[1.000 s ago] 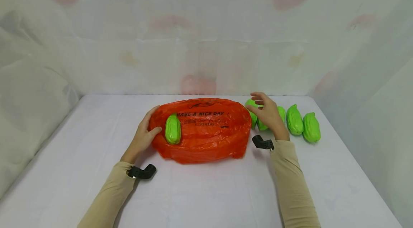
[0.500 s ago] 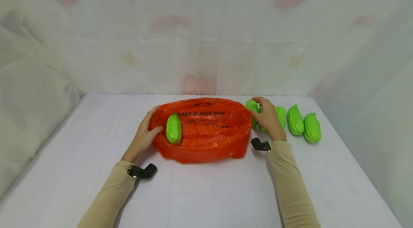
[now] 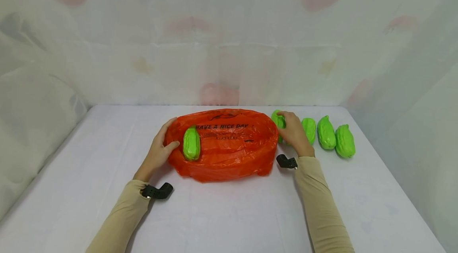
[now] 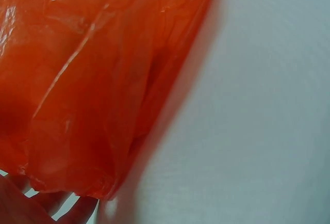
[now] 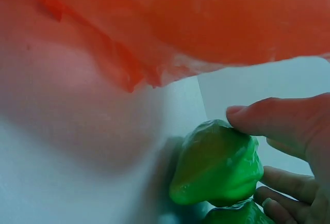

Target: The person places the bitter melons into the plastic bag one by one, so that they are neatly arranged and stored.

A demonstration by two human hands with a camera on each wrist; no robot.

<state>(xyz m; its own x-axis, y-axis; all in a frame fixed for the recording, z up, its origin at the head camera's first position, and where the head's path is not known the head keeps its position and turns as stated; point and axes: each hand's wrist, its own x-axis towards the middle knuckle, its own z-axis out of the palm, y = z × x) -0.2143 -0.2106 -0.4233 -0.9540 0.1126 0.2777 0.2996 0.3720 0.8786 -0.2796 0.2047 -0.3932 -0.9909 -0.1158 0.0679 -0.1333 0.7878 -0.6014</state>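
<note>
My left hand holds the left rim of a red plastic bag with "HAVE A NICE DAY" printed on it; its thumb is on the near side. In the left wrist view, its fingers show under the crumpled bag. A bright green, ridged, gourd-like fruit lies in the bag's left part. My right hand is at the leftmost green fruit of a row. In the right wrist view, its thumb touches the top of that fruit, with the fingers loosely extended beside it.
Further right on the white table lie more green fruits, one close by the right hand, then another and the rightmost one. A pale sheet hangs behind the table. Each wrist wears a black camera mount.
My right hand has moved down and slightly left onto the leftmost green fruit of the row. The left hand, the bag and the fruit in it have stayed in place.
</note>
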